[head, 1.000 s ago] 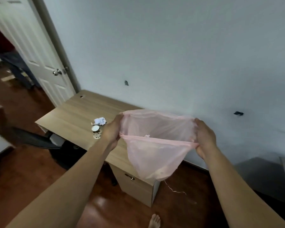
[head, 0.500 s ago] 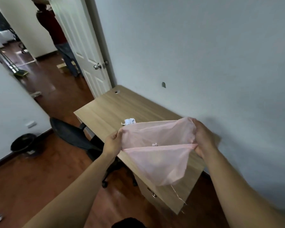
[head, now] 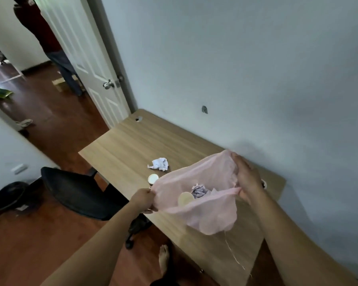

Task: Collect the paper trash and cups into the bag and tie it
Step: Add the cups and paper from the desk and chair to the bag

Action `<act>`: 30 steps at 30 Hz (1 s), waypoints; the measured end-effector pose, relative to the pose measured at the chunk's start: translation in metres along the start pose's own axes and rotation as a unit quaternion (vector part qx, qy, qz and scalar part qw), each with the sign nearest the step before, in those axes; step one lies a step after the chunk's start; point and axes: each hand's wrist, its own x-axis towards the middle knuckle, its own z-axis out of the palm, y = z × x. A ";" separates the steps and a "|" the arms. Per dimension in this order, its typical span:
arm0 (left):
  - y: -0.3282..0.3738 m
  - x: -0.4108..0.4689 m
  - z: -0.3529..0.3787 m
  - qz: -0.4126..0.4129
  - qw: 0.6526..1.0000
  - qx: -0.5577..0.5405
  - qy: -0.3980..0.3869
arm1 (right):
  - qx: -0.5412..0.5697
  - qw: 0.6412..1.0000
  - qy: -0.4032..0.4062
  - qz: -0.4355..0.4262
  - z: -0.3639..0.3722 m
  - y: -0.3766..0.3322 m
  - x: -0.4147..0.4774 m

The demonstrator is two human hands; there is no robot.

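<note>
A thin pink plastic bag (head: 211, 215) hangs open just above the wooden desk (head: 132, 145). My left hand (head: 143, 200) pinches its left rim. My right hand (head: 246, 180) grips the right rim near the wall. A crumpled white paper (head: 159, 164) lies on the desk left of the bag. A paper cup (head: 153, 178) stands at the bag's left edge, partly hidden by it. Within the bag's mouth show a second cup (head: 185, 198) and a crumpled paper wad (head: 199, 191); I cannot tell whether they lie in the bag or under its film.
A black office chair (head: 77, 193) stands at the desk's left front. A white door (head: 87, 58) is open at the back left, with a person (head: 50, 38) in the doorway. A dark bin (head: 8, 195) sits by the left wall. My bare foot (head: 163, 258) is on the wood floor.
My view has swung left and down. The bag has come lower over the desk, and a cup and a paper wad now show in its mouth. Both hands keep their hold.
</note>
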 end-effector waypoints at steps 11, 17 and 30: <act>0.001 0.152 -0.036 0.073 0.979 0.182 0.048 | -0.026 0.993 0.109 0.029 0.070 0.041 0.052; -0.019 0.217 -0.035 0.202 0.908 0.360 -0.070 | -0.014 0.991 0.133 0.030 0.100 0.042 0.048; 0.101 0.200 -0.062 0.257 0.944 -0.191 -0.082 | -0.001 0.985 0.173 -0.002 0.126 0.044 0.048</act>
